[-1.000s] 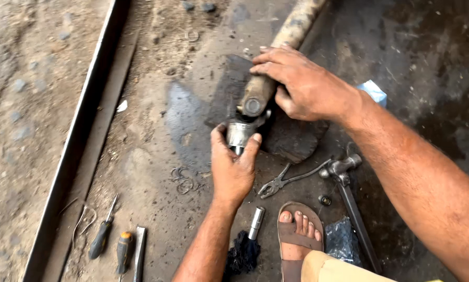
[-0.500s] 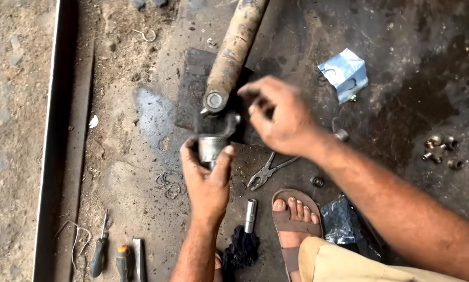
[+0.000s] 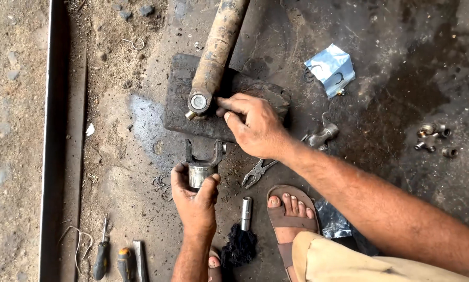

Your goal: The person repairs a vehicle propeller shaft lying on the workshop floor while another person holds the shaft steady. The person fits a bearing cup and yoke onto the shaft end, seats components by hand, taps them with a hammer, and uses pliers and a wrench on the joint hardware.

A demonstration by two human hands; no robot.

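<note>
Since a moment ago, left hand [image 3: 195, 201] pulled the yoke [image 3: 203, 166] off the shaft [image 3: 213, 62]; right hand [image 3: 255, 125], fingers bent, steadies its end. Grip the yoke firmly, keeping it level.

Left hand [image 3: 195, 201] gripping yoke [image 3: 203, 164]

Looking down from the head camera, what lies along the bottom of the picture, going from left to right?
Dark-handled screwdriver → orange-topped tool → flat metal chisel → left hand holding a metal yoke → black rag with a small metal sleeve above it → sandalled foot → crumpled plastic bag.
</note>
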